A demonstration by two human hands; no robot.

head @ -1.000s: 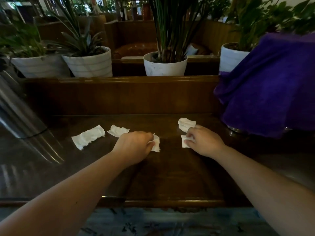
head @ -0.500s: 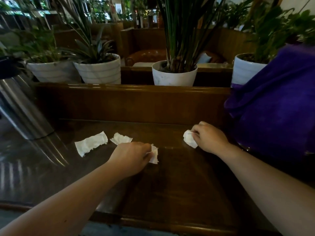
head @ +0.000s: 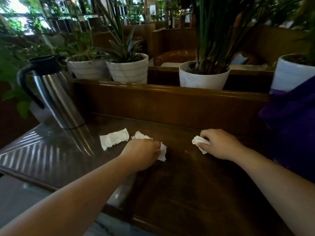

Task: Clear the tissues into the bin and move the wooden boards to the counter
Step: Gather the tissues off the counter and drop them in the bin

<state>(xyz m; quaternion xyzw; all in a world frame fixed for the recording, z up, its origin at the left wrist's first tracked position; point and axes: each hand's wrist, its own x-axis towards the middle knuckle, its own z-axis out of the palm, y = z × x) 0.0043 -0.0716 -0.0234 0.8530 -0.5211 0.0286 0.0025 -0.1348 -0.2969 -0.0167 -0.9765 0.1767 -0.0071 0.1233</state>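
Note:
My left hand (head: 141,155) rests on the dark wooden table (head: 196,193) with its fingers closed on a crumpled white tissue (head: 162,152). My right hand (head: 219,143) is closed on white tissues (head: 197,142) bunched in its fingers, just above the tabletop. Two loose tissues lie left of my left hand: a long flat one (head: 114,140) and a small crumpled one (head: 140,135) that touches my knuckles. No bin and no wooden boards are in view.
A steel jug with a black handle (head: 54,96) stands at the table's back left. A wooden partition (head: 170,103) runs behind the table, with white plant pots (head: 202,79) beyond it. A purple cloth (head: 289,130) covers something at the right.
My right hand gathered the two right-hand tissues off the table into one bunch. My left hand kept its grip on its tissue. The camera tilted up and left, bringing the jug into view.

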